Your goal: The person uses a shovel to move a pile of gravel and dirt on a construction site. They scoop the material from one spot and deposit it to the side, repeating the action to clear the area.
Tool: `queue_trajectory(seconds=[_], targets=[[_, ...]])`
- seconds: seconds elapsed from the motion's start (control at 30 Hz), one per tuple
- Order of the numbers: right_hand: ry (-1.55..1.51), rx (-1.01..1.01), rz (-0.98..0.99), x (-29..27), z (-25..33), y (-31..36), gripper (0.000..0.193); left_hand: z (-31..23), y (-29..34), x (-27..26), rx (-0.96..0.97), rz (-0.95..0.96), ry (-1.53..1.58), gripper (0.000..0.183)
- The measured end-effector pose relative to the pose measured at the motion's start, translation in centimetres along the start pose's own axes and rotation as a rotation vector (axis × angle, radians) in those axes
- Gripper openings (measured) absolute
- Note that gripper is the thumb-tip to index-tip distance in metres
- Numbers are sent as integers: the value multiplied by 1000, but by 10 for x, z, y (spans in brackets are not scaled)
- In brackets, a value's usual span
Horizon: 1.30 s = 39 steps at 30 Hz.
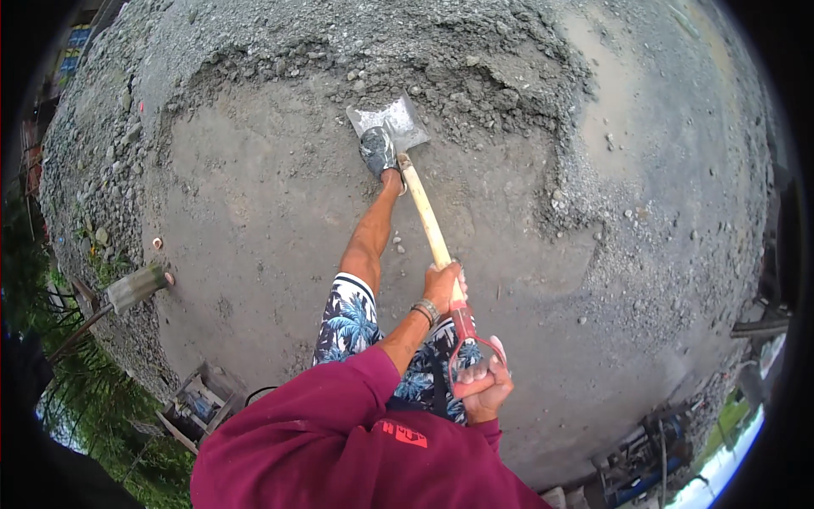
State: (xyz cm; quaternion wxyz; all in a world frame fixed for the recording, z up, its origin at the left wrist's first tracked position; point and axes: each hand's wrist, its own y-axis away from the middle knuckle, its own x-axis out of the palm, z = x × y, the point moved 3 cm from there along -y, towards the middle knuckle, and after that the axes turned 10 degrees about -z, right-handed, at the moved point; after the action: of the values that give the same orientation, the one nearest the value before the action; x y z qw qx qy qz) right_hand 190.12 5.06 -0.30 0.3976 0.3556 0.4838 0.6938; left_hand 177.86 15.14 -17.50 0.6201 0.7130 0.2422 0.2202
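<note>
A shovel with a pale wooden shaft (424,212) and a grey metal blade (398,119) stands tilted, its blade set into the edge of a gravel heap (475,85). My left hand (443,287), with a band on the wrist, grips the shaft low down, just above the red D-shaped handle (465,339). My right hand (485,386) is closed around the cross grip of that handle. My foot in a dark patterned shoe (377,151) presses on the blade's left shoulder. I wear a maroon sleeve (339,407) and palm-print shorts (348,318).
Flat grey sandy ground (254,212) spreads around my leg, ringed by loose gravel. At the left edge lie a short wooden post (136,288) and plants. A small wooden crate (199,399) sits lower left; machinery (644,458) stands lower right.
</note>
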Motion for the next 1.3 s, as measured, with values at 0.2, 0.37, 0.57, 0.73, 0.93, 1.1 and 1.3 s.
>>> queue_trajectory(seconds=[0.2, 0.37, 0.57, 0.73, 0.93, 1.1, 1.3], targets=[[-131, 97, 5, -58, 4, 41, 47, 49, 47, -23, 7, -98, -92, 11], [-217, 123, 66, 61, 24, -28, 39, -56, -22, 22, 55, -165, -99, 10], [-113, 121, 16, -1, -29, 10, 44, -7, 13, -26, 112, -159, -145, 17], [-126, 78, -25, -67, -13, 53, 48, 56, 50, -41, -52, -175, -135, 15], [-67, 64, 70, -36, -9, 50, 48, 21, 38, -39, -19, -139, -83, 14], [-145, 75, 168, 109, -35, -45, 36, -126, -41, -3, 84, -111, -62, 14], [-114, 43, 172, 122, -50, -35, 38, -138, -42, -14, 116, -11, 11, 14]])
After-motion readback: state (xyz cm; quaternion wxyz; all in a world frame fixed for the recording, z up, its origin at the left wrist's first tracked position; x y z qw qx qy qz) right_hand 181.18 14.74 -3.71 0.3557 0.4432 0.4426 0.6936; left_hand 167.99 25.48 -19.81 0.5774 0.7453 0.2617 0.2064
